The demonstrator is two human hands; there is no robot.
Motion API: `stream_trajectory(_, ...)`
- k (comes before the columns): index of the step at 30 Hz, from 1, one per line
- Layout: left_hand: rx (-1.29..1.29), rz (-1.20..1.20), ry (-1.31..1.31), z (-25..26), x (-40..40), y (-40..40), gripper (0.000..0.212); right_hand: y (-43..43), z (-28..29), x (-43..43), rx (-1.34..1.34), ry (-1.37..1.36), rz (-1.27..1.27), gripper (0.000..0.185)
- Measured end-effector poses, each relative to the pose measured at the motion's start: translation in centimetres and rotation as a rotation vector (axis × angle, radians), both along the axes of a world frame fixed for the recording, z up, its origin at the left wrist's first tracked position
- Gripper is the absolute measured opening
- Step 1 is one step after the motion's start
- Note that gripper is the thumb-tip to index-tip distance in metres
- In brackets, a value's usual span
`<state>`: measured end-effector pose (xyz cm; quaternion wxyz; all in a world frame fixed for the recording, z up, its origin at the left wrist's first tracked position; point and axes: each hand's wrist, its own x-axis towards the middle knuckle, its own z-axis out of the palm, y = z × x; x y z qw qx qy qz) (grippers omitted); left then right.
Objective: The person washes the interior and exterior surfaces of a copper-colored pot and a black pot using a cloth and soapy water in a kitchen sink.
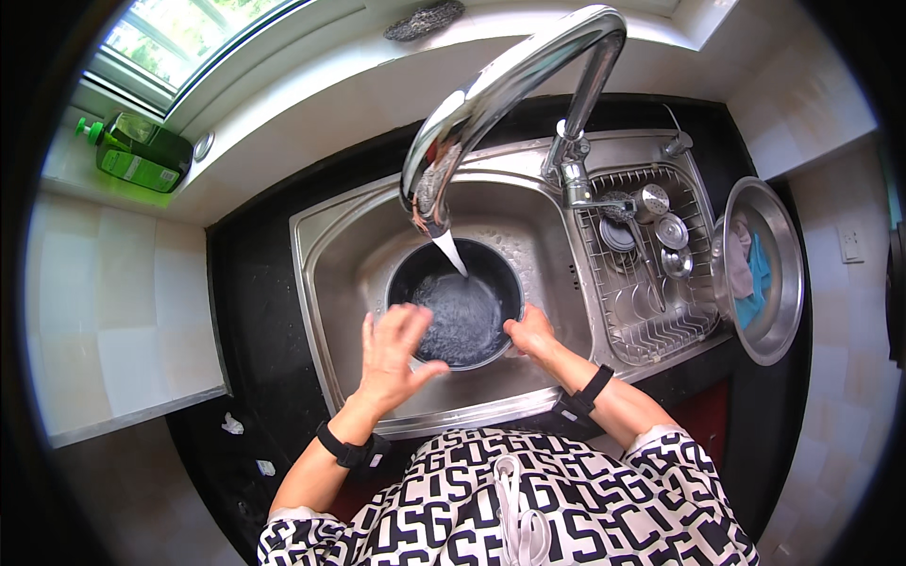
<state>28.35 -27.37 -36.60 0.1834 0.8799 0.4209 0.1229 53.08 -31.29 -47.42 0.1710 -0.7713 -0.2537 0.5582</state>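
A round dark pot (407,272) stands in the large basin of a stainless steel sink (347,283). Water streams from the chrome faucet (513,60) into it, and the water (463,311) inside looks churned. My right hand (532,332) grips the pot's right rim, thumb at the edge and fingers mostly hidden outside it. Over the pot's lower left rim hovers my left hand (396,357), fingers spread, slightly blurred and holding nothing. Whether it touches the rim, I cannot tell.
Right of the basin, a wire dish rack (662,336) holds lids and utensils. Beyond it a metal bowl (782,311) with cloths leans tilted. A green soap bottle (141,152) and a dark scouring pad (425,20) lie along the window ledge. Paper scraps (232,424) dot the black counter.
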Motion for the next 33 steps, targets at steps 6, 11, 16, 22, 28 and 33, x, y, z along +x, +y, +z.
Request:
stream_trajectory(6, -1.239, 0.987, -0.486, -4.0, -0.4, 1.9, 0.075, 0.0, -1.6, -0.3, 0.089, -0.074, -0.031, 0.039)
stream_trajectory(11, -1.339, 0.934, -0.491, -9.2, -0.1, 3.1, 0.031, 2.0, 1.8, 1.4, 0.012, 0.164, 0.080, 0.040)
stream_trajectory(16, -1.143, 0.892, -0.398, -8.8, 1.2, 3.6, 0.055, 2.4, 2.0, 3.8, 0.216, -0.399, 0.422, 0.041)
stream_trajectory(22, -0.997, 0.771, -0.209, -8.2, 1.8, 3.2, 0.082, 7.7, 4.0, 0.3, 0.641, -0.462, 0.717, 0.030)
stream_trajectory(28, -0.974, 0.850, -0.328, -8.2, 3.0, 2.1, 0.084, 5.5, -5.4, -2.6, 0.159, -0.588, 1.423, 0.043)
stream_trajectory(33, -0.855, 0.687, -0.337, -10.7, 1.6, 0.7, 0.078, 5.1, -5.1, -9.5, 0.153, 0.175, 1.037, 0.050)
